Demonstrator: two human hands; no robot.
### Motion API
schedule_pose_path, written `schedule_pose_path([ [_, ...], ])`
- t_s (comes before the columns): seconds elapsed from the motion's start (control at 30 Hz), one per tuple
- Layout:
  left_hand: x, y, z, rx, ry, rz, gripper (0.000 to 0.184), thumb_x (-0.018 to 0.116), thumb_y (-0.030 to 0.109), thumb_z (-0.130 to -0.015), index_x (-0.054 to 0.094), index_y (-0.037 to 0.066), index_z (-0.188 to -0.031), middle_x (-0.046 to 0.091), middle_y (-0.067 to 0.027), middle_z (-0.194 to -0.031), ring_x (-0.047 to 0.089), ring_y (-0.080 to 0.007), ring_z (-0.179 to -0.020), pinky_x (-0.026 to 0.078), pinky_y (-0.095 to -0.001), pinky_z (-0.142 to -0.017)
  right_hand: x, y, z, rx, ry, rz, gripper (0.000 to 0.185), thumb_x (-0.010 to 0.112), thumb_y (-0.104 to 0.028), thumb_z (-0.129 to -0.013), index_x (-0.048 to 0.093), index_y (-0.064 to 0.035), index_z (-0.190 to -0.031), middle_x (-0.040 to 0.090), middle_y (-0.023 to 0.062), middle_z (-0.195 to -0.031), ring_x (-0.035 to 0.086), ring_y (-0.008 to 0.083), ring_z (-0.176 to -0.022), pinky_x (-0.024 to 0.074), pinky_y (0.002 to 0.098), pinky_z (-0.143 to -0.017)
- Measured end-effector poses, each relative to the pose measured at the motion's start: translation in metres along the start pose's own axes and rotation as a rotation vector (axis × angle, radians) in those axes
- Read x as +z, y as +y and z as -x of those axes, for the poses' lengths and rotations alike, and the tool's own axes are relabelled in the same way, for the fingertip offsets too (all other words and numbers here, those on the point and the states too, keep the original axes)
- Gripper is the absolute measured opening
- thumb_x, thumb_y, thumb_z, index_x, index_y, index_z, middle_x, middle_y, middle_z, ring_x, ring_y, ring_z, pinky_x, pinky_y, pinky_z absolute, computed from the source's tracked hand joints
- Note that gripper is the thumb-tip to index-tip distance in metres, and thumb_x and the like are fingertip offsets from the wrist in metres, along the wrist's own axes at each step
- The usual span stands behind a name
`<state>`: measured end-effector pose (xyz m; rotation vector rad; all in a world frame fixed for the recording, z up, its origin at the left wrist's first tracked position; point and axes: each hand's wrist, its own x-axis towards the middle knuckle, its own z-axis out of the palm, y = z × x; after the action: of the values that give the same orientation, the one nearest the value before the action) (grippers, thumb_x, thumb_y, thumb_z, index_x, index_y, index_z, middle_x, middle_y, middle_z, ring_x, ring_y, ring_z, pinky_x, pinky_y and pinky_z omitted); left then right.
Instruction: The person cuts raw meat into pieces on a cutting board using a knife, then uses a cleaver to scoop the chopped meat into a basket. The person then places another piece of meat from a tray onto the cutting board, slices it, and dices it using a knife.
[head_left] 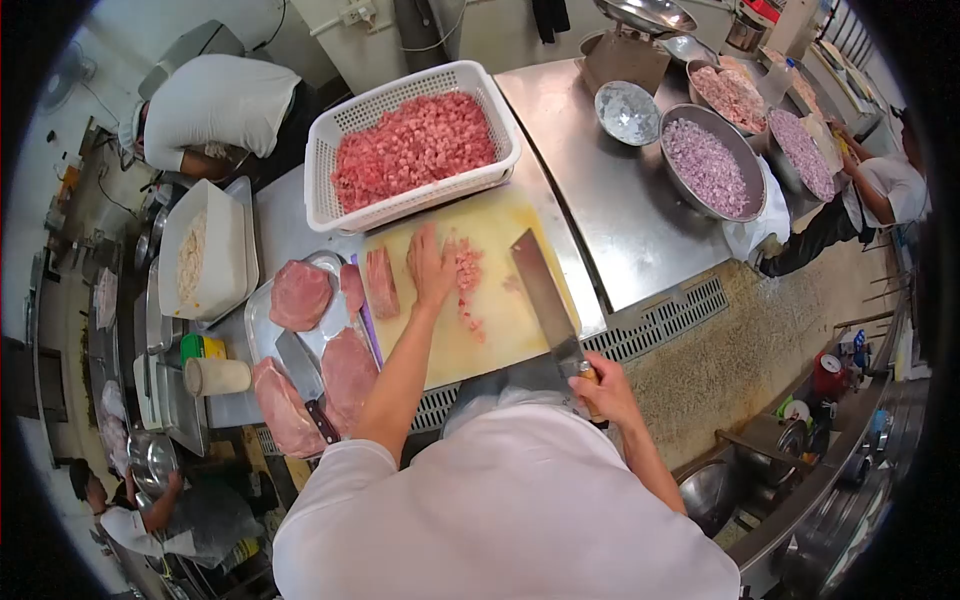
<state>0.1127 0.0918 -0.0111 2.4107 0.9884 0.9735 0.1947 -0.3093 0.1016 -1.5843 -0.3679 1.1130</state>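
Note:
My right hand [608, 392] is wrapped round the wooden handle of a cleaver [545, 295], whose broad blade lies over the right side of the yellowed cutting board [510, 335]. My left hand [430, 268] rests on the board, fingers stretched out and pointing away from me. Just right of it lies a line of small diced meat [468, 275]. To its left is a thick strip of raw meat [381, 283]. Beyond the board stands a white perforated basket [345, 215] with a heap of diced meat [415, 145] in it.
Left of the board, a metal tray [262, 318] bears large meat pieces [348, 375] and a second knife [298, 362]. Bowls of chopped onion [705, 165] stand on the steel table [580, 170] at right. Other people work at far left [215, 110], lower left and far right.

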Motion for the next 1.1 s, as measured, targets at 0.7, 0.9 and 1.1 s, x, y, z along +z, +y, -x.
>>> schedule_pose_path([
  [0.7, -0.035, 0.054, 0.105, 0.106, -0.305, -0.025, 0.093, 0.068, 0.058, -0.093, 0.038, -0.002, -0.158, 0.031, -0.0303, -0.166, 0.024, -0.0516, -0.154, 0.019, -0.0613, -0.126, 0.015, 0.062, -0.023, 0.122, 0.022, -0.395, 0.02, 0.066, -0.016, -0.101, 0.06, -0.0109, -0.12, 0.059, 0.0011, -0.074, 0.056, 0.0115, -0.053, 0.0474, 0.0271, -0.046],
  [0.9, -0.028, 0.079, 0.098, -0.124, -0.017, 0.212, 0.07, 0.066, 0.029, -0.098, 0.042, -0.004, -0.155, 0.039, -0.0279, -0.163, 0.033, -0.0484, -0.152, 0.027, -0.0534, -0.126, 0.117, 0.061, -0.041, 0.192, -0.175, -0.378, 0.022, 0.067, -0.017, -0.102, 0.059, -0.0094, -0.121, 0.058, 0.0011, -0.073, 0.055, 0.0104, -0.054, 0.0471, 0.0258, -0.047],
  [1.1, -0.051, 0.084, 0.071, -0.134, 0.092, 0.369, 0.059, 0.061, 0.022, -0.102, 0.046, -0.004, -0.152, 0.045, -0.0275, -0.158, 0.039, -0.0452, -0.15, 0.032, -0.0495, -0.124, 0.129, 0.015, -0.03, 0.047, -0.195, -0.247, 0.024, 0.066, -0.022, -0.103, 0.059, -0.0067, -0.12, 0.057, 0.0017, -0.074, 0.055, 0.0094, -0.059, 0.0477, 0.0257, -0.052],
])
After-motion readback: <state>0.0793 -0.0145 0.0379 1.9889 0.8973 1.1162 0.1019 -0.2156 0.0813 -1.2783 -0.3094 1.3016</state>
